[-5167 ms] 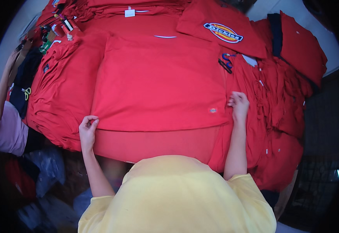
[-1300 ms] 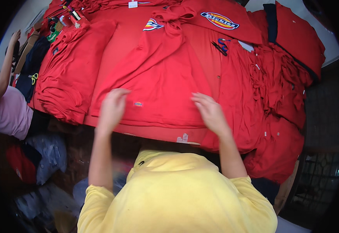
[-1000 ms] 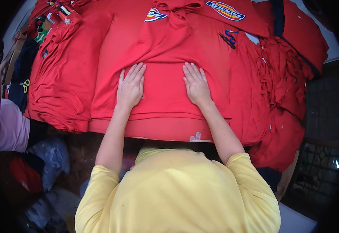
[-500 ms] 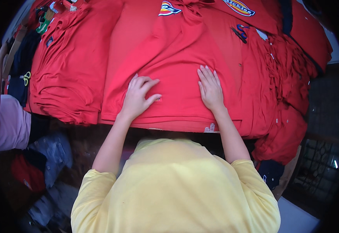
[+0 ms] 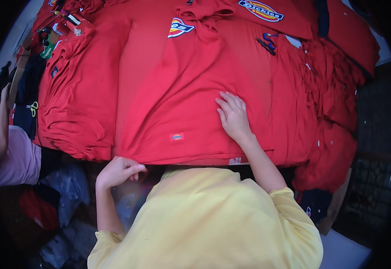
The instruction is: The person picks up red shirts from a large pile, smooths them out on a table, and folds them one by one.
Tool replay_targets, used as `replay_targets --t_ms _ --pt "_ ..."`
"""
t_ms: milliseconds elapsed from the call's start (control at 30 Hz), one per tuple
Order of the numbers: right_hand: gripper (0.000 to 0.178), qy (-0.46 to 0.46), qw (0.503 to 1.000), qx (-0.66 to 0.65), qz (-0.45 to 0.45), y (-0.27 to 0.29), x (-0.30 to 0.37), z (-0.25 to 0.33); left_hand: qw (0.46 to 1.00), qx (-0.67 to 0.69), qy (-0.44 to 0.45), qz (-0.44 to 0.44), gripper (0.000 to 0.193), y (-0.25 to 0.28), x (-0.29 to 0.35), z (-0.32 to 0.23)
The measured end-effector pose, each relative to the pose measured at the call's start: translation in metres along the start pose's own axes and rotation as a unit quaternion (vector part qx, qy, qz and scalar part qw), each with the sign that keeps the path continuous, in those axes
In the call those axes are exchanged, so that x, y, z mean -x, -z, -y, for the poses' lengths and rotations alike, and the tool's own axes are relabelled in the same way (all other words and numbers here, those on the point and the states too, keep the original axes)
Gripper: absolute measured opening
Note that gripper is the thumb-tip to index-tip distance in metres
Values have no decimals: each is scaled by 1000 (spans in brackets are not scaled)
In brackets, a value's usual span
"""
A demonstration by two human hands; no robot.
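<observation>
A red shirt [image 5: 191,103] is spread over the table in front of me, its hem along the near edge. A small woven patch [image 5: 176,137] shows near the hem, and an oval logo [image 5: 179,28] sits by the bunched cloth farther up. My right hand [image 5: 234,115] lies on the right half of the shirt, fingers stretched out and slightly bent. At the table's near left edge, beside the hem corner, my left hand [image 5: 118,172] is closed with curled fingers. Whatever those fingers pinch is hidden.
Stacks of red garments [image 5: 76,107] lie left, and a heap of red cloth [image 5: 325,89] right. Snips with blue handles [image 5: 267,44] rest at upper right; yellow-handled scissors [image 5: 34,109] lie far left. Another person in a pink top [image 5: 14,157] is at the left. Clear plastic bags [image 5: 72,193] sit below.
My left hand has left the shirt's surface and moved down-left to the table edge, its fingers closing. The patch is now uncovered. My right hand has shifted slightly left; the view has moved a little.
</observation>
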State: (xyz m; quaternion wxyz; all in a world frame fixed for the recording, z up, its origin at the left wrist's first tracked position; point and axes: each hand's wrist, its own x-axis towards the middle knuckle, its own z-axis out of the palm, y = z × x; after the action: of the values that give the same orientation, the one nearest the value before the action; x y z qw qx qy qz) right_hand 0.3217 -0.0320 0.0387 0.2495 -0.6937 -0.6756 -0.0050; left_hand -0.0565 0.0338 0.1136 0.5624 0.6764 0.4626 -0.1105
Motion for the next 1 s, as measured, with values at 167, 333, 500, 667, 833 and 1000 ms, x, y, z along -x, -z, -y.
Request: replay_targets --t_ms 167,333,500,667,833,1000 --pt "17 40 998 0 -53 -4 -63 -17 925 -98 -259 -259 22 -7 -85 -93" --pt "20 53 998 -22 -4 -36 -139 -50 825 -290 -319 -366 43 9 -260 -148" --pt "25 92 985 14 -142 -50 -143 -86 782 -309 8 -542 51 98 -291 -104" --pt "30 -18 999 -25 -12 -35 -175 -62 817 -154 -154 -534 33 92 -256 -154" --pt "35 5 997 -15 -76 -73 -241 -84 813 -271 -236 -459 36 71 -314 -169" --pt "33 -12 997 -48 -53 -77 -245 -96 820 -323 -165 -443 41 88 -321 -167"
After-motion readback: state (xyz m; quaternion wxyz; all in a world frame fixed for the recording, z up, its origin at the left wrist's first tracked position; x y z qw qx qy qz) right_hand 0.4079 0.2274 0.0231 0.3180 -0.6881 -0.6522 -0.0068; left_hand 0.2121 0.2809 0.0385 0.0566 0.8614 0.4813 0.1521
